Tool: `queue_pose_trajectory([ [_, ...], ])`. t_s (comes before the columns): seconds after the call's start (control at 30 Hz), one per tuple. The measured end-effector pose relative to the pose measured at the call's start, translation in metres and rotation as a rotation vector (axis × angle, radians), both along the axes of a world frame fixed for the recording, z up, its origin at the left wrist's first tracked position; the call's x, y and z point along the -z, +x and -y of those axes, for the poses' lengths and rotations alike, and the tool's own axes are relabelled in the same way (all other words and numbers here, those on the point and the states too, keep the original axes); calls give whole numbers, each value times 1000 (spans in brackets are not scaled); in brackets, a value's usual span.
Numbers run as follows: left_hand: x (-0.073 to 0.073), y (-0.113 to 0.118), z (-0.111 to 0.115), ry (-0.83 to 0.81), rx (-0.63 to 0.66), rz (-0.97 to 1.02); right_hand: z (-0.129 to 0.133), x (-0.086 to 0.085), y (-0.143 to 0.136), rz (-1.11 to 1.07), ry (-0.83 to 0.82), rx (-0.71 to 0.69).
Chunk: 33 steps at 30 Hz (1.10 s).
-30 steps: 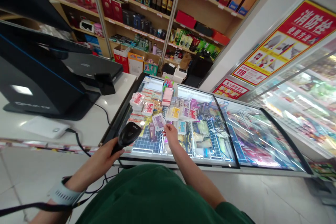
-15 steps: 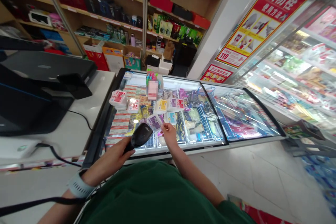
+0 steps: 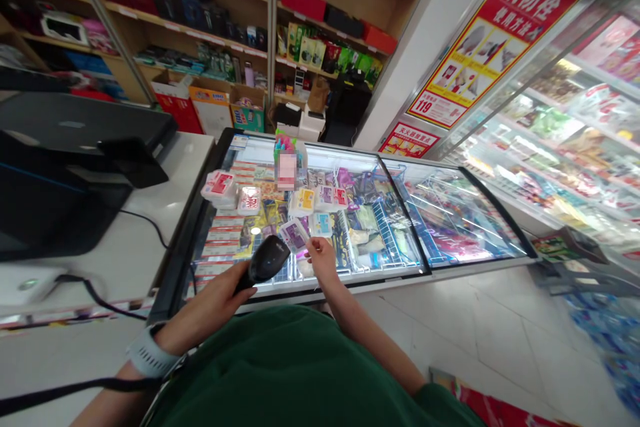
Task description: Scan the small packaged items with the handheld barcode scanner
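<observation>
My left hand (image 3: 234,288) is wrapped round the handle of a black barcode scanner (image 3: 267,259). The scanner's head points toward a small clear pack with a purple label (image 3: 294,235). My right hand (image 3: 323,260) pinches that pack by its near right corner, above the glass lid. Similar packs lie beyond it: one with a blue label (image 3: 321,224), one with a yellow label (image 3: 303,201), and a red-and-white one (image 3: 249,200). At the left stands a stack of red-labelled packs (image 3: 220,188).
Under me is a chest freezer (image 3: 345,275) with sliding glass lids. A white counter (image 3: 187,167) with a black checkout terminal (image 3: 45,193) is on the left. Stocked shelves (image 3: 220,40) stand behind. A cup of colourful items (image 3: 286,145) sits on the freezer.
The view has shifted slightly, so the surroundings sit a little further left. Both hands keep their grips, and the scanner still faces the purple-labelled pack.
</observation>
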State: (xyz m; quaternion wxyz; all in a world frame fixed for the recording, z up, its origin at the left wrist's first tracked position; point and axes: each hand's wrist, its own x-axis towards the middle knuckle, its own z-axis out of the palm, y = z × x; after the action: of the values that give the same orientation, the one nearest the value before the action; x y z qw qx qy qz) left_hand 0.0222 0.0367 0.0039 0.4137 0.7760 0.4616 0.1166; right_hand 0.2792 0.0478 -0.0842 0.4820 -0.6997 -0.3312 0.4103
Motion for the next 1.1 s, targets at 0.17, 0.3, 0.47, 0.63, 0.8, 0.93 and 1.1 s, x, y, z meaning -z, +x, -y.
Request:
queue_pose_trajectory([
  [0.17,2,0,0,10,-47,12,-1,9,12,-100,10,76],
  [0.3,4,-5,-2,35,-73,5,-5,21,39,-166,-46,253],
  [0.47,0,-9,-3,10,-86,-19,-22,34,70,-180,-92,356],
  [0.63,-1,-12,-4,11,-125,-15,-37,39,77,-157,-90,369],
  [0.8,6,-22,-4,28,-165,-11,-34,41,78,-86,-102,368],
  [0.93,6,-33,-3,40,-203,-4,-18,48,67,23,-157,328],
  [1.1,-1,-50,0,23,-281,2,-10,57,19,-31,-216,118],
])
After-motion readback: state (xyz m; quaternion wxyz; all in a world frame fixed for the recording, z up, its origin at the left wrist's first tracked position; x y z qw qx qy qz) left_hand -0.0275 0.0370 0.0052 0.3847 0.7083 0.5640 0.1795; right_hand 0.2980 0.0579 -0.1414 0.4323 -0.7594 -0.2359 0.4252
